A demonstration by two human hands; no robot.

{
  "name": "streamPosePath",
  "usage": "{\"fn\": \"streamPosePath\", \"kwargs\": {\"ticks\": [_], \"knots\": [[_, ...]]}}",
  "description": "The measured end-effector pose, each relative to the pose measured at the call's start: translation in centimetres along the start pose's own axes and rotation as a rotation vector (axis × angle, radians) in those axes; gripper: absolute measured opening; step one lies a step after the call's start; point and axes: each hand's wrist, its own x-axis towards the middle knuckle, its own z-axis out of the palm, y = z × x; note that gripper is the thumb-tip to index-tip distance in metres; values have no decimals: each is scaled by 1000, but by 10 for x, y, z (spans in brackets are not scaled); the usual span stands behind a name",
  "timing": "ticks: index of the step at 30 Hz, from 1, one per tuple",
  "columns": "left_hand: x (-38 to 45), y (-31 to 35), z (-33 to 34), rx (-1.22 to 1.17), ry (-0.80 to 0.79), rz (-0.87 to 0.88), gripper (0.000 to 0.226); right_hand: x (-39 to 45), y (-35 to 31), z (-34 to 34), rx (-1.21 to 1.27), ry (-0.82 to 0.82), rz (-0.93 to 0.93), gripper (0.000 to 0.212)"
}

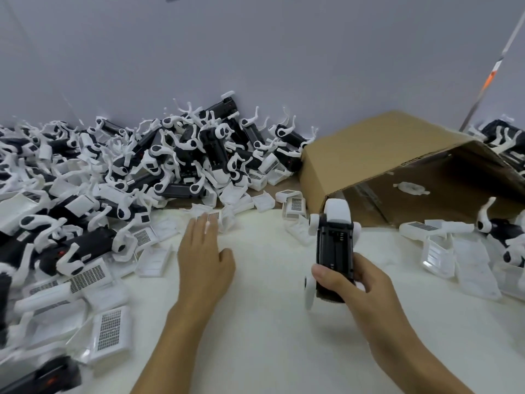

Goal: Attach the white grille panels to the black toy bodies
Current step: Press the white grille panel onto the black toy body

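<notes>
My right hand (355, 280) grips a black toy body (335, 245) with white legs and a white head, its open underside facing up above the white table. My left hand (203, 251) stretches forward with straight fingers, palm down. Its fingertips reach a small white grille panel (211, 216) lying at the near edge of the pile. More white grille panels (109, 329) lie scattered at the left front.
A large heap of black and white toy bodies (170, 155) fills the left and back of the table (270, 322). A cardboard box (397, 166) lies tipped on its side at the right. More panels (443, 248) and bodies sit right of it. A grey wall stands behind.
</notes>
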Motion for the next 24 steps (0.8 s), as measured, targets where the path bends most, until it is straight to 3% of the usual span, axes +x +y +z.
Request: {"fn": "streamPosePath", "kwargs": {"ticks": [2, 5, 10, 12, 14, 17, 20, 24], "knots": [[3, -10, 0, 156, -84, -70, 65, -1, 1, 2, -8, -18, -6, 49], [2, -6, 2, 158, 18, -70, 66, 0, 0, 1, 5, -16, -4, 42], [-5, 5, -9, 323, 2, 13, 28, 3, 0, -1, 2, -40, -15, 37], [-10, 16, -13, 105, 59, 79, 28, 3, 1, -1, 50, -55, 7, 35], [-17, 36, -17, -394, 88, 95, 29, 4, 2, -2, 120, -78, 50, 37], [-33, 69, -17, -940, -49, 63, 41, 4, 1, 0, 143, -68, 36, 30], [-49, 86, -4, -976, -135, 107, 42, 3, -4, 2, 120, -84, -15, 33], [-56, 88, 3, -829, -68, 150, 33, -1, -9, 7, 103, -82, -70, 31]]}}
